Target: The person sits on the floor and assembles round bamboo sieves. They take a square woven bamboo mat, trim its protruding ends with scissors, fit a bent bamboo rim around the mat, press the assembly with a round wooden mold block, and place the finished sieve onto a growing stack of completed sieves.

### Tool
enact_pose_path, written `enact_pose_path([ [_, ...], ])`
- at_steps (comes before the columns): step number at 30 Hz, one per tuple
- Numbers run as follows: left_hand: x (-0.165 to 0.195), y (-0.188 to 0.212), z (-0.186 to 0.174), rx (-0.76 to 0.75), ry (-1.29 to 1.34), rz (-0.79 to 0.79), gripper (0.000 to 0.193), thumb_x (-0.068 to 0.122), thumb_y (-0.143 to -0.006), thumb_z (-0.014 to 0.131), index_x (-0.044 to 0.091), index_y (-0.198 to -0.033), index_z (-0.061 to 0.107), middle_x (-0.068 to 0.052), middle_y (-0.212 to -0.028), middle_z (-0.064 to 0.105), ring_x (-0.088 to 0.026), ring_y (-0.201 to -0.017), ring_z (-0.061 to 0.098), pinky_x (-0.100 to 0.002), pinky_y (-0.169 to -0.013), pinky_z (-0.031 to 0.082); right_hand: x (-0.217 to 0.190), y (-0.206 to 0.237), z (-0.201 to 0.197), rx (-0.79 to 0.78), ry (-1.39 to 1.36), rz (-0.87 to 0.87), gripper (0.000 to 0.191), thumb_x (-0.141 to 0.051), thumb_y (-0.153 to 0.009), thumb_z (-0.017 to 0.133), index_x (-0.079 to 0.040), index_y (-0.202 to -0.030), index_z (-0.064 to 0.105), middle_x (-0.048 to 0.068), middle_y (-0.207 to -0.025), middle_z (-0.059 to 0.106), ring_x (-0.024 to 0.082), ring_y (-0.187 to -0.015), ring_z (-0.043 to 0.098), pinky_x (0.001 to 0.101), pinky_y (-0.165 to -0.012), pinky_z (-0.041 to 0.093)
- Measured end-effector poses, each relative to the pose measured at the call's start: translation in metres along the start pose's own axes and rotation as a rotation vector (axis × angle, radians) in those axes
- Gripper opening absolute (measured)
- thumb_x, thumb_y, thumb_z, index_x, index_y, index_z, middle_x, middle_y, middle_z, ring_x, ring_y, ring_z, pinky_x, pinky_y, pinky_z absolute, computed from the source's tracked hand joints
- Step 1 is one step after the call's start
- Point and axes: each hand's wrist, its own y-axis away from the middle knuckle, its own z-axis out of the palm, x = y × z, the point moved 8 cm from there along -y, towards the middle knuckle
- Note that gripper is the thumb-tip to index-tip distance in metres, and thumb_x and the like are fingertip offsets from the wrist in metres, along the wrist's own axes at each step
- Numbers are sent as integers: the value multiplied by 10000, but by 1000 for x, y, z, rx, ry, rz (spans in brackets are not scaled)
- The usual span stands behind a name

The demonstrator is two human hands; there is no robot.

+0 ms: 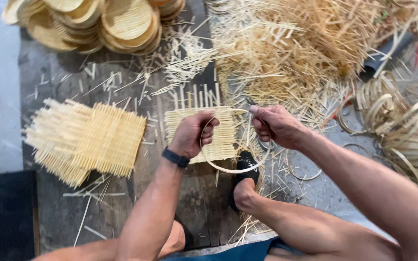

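The left hand [192, 133] is closed around one thin bamboo ring [233, 166], and the right hand [276, 125] pinches the same ring at its 1 o'clock side. Under the ring lies one square woven mat [223, 128]. One stack of woven mats [90, 140] lies at 9 o'clock, round trays [97, 21] at 11 o'clock, and loose hoops [402, 130] at 3 o'clock.

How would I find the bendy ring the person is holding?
Start at the big dark wooden board in the middle and find the small woven mat between the two hands. The ring is a thin pale hoop over that mat, gripped by the left hand and right hand. The other hoops lie piled far right, untouched.
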Motion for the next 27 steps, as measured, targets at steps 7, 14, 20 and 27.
enact_pose_path([
  [7, 13, 10, -35, 40, -41, 103, 322, 227, -963, 692, 114, -698, 546, 59, -524, 406, -58, -408, 315, -238, -365, 235, 0, -29, 29, 55, 72, -43, 463, -335, -998, 684, -122, -639, 484, -40, -543, 403, 89, -442, 326, 271, -381, 258],
  [14, 11, 2, -67, 6, 160, 133, 376, 375, -987, 649, 22, -859, 664, 78, -550, 350, -56, -470, 320, -228, -429, 271, 12, -43, 43, 118, -343, -186, 395, -305, -984, 661, -74, -682, 554, -25, -568, 373, 75, -453, 313, 245, -409, 270],
  [20, -14, -11, -98, 35, 275, 86, 338, 342, -970, 721, 46, -834, 631, 70, -554, 358, -56, -454, 306, -223, -395, 230, 33, -70, 33, 210, -315, -121, 407, -268, -952, 699, -120, -651, 469, -22, -552, 336, 94, -444, 290, 257, -373, 230],
  [27, -6, -21, -143, 261, 253, 208, 233, 278, -914, 729, 51, -936, 685, 51, -585, 472, -61, -483, 409, -220, -418, 325, 44, -73, 25, 251, 176, -243, 281, -209, -883, 756, 0, -1069, 725, 37, -790, 683, 123, -649, 629, 266, -571, 529],
])
